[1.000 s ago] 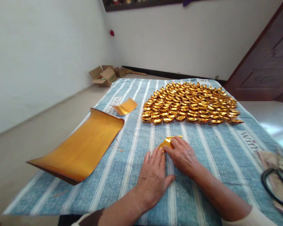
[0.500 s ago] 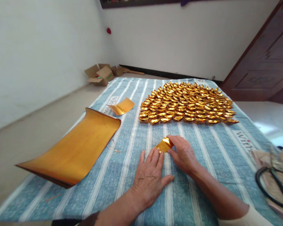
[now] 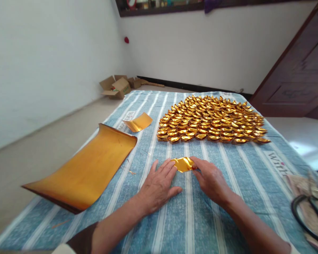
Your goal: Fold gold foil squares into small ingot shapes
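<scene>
A small piece of shiny gold foil paper point(image 3: 184, 164), folded with pointed corners, lies on the striped cloth between my hands. My left hand point(image 3: 159, 187) rests flat with its fingers stretched out, the tips pressing on the paper's left end. At the right end, my right hand point(image 3: 210, 178) pinches the paper between thumb and fingers. Beyond them stand rows of folded gold paper ingots point(image 3: 212, 121). To the left lies a stack of large gold paper sheets point(image 3: 82, 169), curling at its edges, with a smaller curved gold sheet point(image 3: 138, 122) behind it.
Blue-and-white striped cloth point(image 3: 148, 225) covers the table. Black-handled scissors point(image 3: 311, 211) lie on a beige cloth at the right edge. Open cardboard boxes point(image 3: 116, 87) sit on the floor beyond the far left corner. A dark wooden door point(image 3: 291, 84) stands at the right.
My left hand has shifted slightly left and turned, uncovering more of the folded paper. The paper now lies more level between my hands. The whole view has tilted slightly upward.
</scene>
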`<control>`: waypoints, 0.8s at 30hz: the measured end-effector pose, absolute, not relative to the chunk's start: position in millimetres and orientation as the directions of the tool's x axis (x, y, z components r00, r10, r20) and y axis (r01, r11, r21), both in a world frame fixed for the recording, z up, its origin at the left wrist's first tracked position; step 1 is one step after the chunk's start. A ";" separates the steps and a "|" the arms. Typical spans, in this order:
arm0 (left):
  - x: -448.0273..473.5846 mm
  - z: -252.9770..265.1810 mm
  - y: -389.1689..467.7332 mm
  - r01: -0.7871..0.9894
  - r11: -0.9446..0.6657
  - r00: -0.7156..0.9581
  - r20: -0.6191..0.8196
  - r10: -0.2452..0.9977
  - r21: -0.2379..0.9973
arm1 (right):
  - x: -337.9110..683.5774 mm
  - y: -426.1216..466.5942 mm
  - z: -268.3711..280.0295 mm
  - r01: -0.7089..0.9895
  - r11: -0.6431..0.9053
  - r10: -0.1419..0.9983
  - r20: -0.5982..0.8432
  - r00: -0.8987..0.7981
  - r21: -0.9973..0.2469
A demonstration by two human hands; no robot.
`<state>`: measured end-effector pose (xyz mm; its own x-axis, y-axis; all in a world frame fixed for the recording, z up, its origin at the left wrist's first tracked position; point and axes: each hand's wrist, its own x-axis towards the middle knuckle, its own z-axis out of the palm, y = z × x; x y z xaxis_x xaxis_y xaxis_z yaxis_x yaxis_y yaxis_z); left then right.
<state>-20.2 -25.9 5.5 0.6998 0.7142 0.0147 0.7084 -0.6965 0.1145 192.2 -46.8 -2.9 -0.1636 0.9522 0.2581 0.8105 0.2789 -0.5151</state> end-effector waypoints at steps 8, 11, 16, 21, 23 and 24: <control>-26.1 8.8 -19.3 0.673 -0.721 0.734 -0.026 0.679 0.168 | 192.5 -46.3 -12.4 0.800 0.321 0.920 0.367 -0.137 -0.506; -26.5 10.3 -17.6 0.657 -0.730 0.745 -0.013 0.667 0.189 | 194.6 -42.9 -16.6 0.771 0.335 0.905 0.413 -0.104 -0.541; -29.1 8.2 -17.0 0.643 -0.738 0.750 0.027 0.661 0.206 | 197.0 -38.4 -18.6 0.739 0.373 0.889 0.444 -0.111 -0.562; -31.0 6.3 -18.0 0.637 -0.748 0.758 0.023 0.652 0.188 | 199.2 -36.4 -19.8 0.778 0.413 0.870 0.457 -0.184 -0.473; -30.4 7.2 -17.8 0.641 -0.745 0.754 0.030 0.656 0.185 | 198.8 -37.0 -17.4 0.798 0.442 0.861 0.445 -0.248 -0.410; -29.8 8.0 -17.5 0.645 -0.741 0.750 0.029 0.660 0.185 | 198.2 -37.8 -15.4 0.805 0.457 0.856 0.433 -0.282 -0.379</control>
<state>-29.8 -17.5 8.0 0.7503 0.6604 0.0290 0.6453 -0.7413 0.1846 198.2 -37.8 -15.4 -0.2819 0.8562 0.4329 0.8048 0.4567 -0.3791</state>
